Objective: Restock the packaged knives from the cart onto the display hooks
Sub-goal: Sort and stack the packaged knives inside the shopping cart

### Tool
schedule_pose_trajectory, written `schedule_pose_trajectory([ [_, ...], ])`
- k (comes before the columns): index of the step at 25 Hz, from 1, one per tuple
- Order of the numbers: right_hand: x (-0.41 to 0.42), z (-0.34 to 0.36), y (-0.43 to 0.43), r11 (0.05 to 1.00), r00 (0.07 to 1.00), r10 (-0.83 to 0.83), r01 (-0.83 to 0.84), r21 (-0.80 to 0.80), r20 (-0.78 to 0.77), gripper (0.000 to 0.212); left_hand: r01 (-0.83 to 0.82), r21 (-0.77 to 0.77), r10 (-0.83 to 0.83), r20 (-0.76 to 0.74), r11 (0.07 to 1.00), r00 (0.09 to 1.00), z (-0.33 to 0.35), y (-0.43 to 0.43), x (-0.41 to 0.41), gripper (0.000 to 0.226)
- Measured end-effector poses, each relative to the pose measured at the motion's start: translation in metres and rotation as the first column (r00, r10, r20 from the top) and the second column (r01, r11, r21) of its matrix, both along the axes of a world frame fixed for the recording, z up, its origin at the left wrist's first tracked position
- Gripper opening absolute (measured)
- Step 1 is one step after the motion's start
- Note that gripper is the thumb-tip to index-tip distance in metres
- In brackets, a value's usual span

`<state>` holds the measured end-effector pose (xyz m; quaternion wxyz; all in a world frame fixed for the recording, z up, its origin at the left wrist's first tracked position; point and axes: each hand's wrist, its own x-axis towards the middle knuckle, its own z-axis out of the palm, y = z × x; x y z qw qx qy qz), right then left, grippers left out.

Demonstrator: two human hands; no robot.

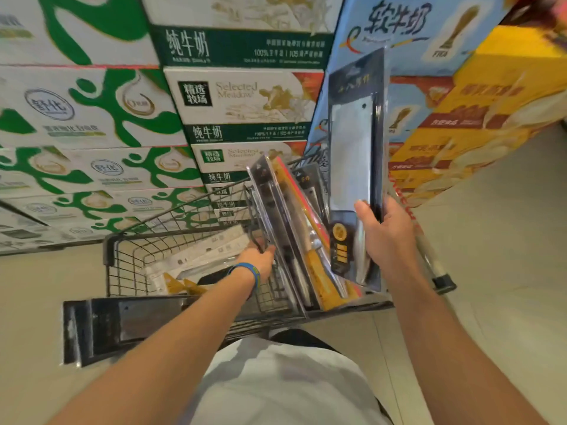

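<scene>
My right hand (pixel 387 233) grips a packaged cleaver (pixel 356 154) in a dark blister pack, held upright above the wire cart (pixel 171 240). Thumb lies on the front of the pack, fingers wrap its right edge. My left hand (pixel 257 259), with a blue wristband, reaches into the cart and holds the lower part of a stack of packaged knives (pixel 285 228) that leans upright in the basket. More white-carded knife packs (pixel 199 256) lie flat on the cart's bottom. No display hooks are in view.
Stacked milk cartons (pixel 239 96) form a wall right behind the cart; yellow cartons (pixel 478 118) stand at the right. A dark flat pack (pixel 138 326) lies across the cart's near end. The cart handle (pixel 429 259) is beside my right wrist. Beige floor runs to the right.
</scene>
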<state>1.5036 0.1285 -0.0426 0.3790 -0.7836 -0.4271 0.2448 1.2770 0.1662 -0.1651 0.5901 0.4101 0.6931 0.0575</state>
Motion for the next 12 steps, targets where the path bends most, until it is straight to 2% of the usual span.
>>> schedule_pose_trajectory([
  [3, 0.017, -0.009, -0.005, 0.999, 0.994, 0.024, -0.029, 0.041, 0.108, 0.015, 0.042, 0.083, -0.036, -0.073, 0.996, 0.997, -0.006, -0.013, 0.002, 0.042],
  [5, 0.023, -0.016, 0.002, 0.998, 0.990, 0.023, -0.029, 0.046, 0.140, 0.018, 0.064, 0.107, -0.052, -0.106, 0.992, 0.993, -0.005, -0.019, 0.001, 0.044],
  [8, 0.031, -0.033, 0.022, 0.979, 0.960, 0.158, -0.122, -0.165, 0.230, 0.023, 0.042, 0.080, -0.033, -0.121, 0.996, 0.992, -0.002, -0.028, 0.008, 0.047],
  [10, 0.031, -0.049, 0.036, 0.907, 0.919, 0.300, -0.192, -0.374, 0.257, 0.022, 0.021, 0.067, -0.012, -0.129, 0.998, 0.992, -0.002, -0.031, 0.012, 0.045],
  [12, 0.031, -0.054, 0.049, 0.853, 0.889, 0.374, -0.219, -0.473, 0.263, 0.038, 0.041, 0.042, -0.034, -0.140, 0.998, 0.990, -0.001, -0.027, 0.011, 0.044],
])
